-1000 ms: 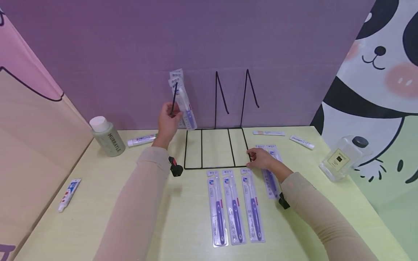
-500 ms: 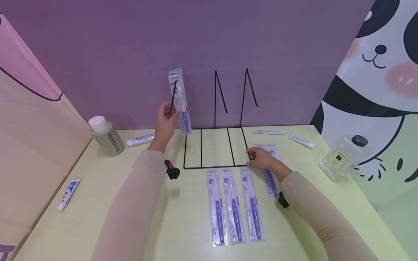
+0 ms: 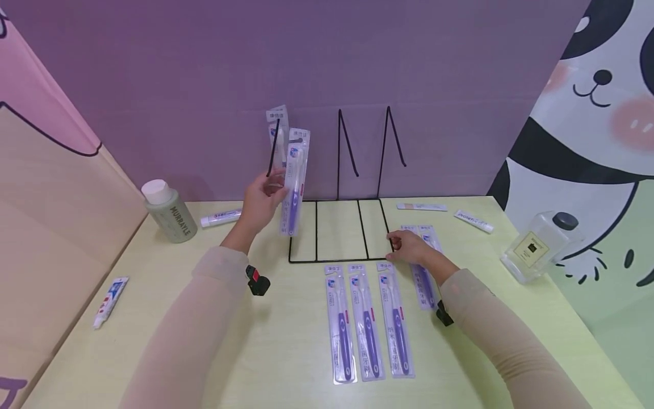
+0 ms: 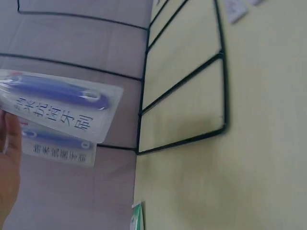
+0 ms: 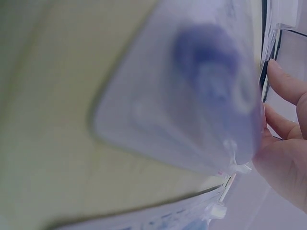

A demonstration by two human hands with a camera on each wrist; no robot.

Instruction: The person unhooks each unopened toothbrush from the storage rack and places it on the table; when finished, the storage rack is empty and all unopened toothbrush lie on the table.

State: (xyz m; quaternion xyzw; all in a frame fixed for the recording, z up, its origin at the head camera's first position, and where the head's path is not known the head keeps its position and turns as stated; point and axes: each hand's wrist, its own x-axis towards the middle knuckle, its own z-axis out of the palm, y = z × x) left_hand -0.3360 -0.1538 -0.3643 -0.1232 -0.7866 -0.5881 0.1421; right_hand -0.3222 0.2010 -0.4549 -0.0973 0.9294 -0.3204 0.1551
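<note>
My left hand [image 3: 260, 201] pinches a packaged toothbrush [image 3: 295, 187], purple-handled in a clear blister, just right of the tip of the rack's left hook. Behind it, a second packaged toothbrush [image 3: 276, 118] hangs on that hook. In the left wrist view the held toothbrush pack [image 4: 57, 100] overlaps the hanging toothbrush pack [image 4: 60, 146]. The black wire rack [image 3: 316, 230] has two more upright hooks, both bare. My right hand [image 3: 409, 248] grips the right side bar of its base, fingertips round the wire. Close under the right wrist lies a toothbrush pack [image 5: 192, 96].
Three packaged toothbrushes [image 3: 367, 324] lie in a row before the rack, and more toothbrush packs [image 3: 423, 278] lie partly under my right forearm. Small tubes [image 3: 472, 221] lie around the table. A green bottle [image 3: 171, 215] stands left, a clear bottle [image 3: 539, 247] right.
The held toothbrush pack, earlier lined up with the left hook, has moved forward and right, clear of the hook's tip. My right hand stays on the rack.
</note>
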